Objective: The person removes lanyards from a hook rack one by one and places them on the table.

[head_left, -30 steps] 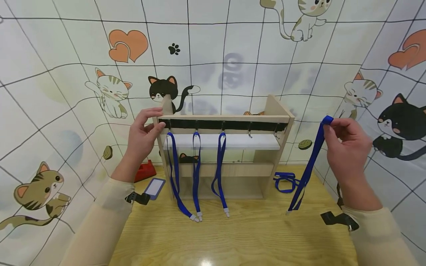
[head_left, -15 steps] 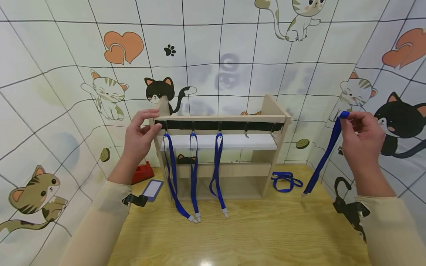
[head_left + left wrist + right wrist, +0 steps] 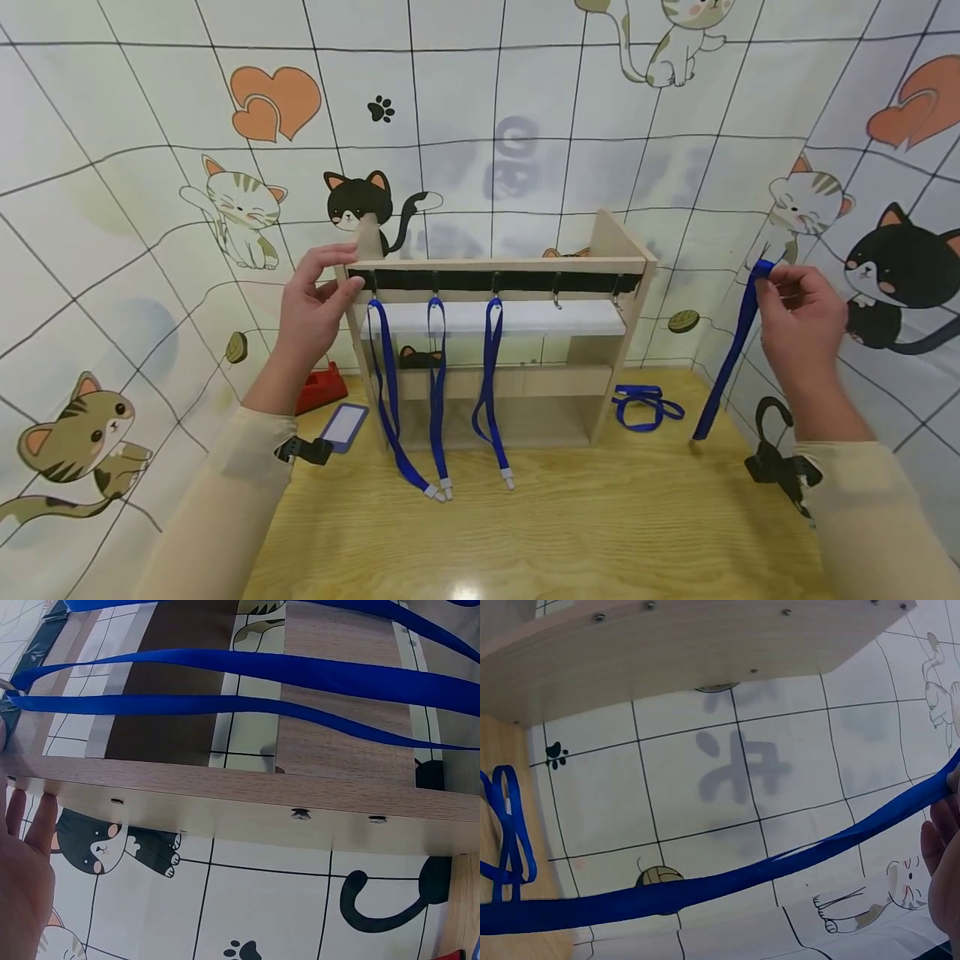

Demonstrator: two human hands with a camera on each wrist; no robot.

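My left hand [image 3: 318,308] grips the upper left corner of a small wooden shelf [image 3: 510,265], thumb on its front and fingers at its side. In the left wrist view, fingertips [image 3: 45,817] touch the side panel. To the right of the shelf, my right hand [image 3: 804,321] pinches one end of a blue lanyard [image 3: 727,367], which hangs down toward the table. Three more blue lanyards [image 3: 387,367] dangle from hooks on the shelf's black strip [image 3: 465,282]. Two bare hooks [image 3: 557,302] are at the right of that strip.
Another blue lanyard [image 3: 643,408] lies coiled on the table [image 3: 525,542], right of the shelf. At the left are a blue-framed card holder [image 3: 345,427] and a red object [image 3: 322,387], partly hidden by my left arm. A cat-patterned sheet [image 3: 465,100] covers the walls behind.
My right hand has moved rightward with its lanyard, away from the coiled one, then slightly back down and left. My left hand has kept its grip on the shelf.
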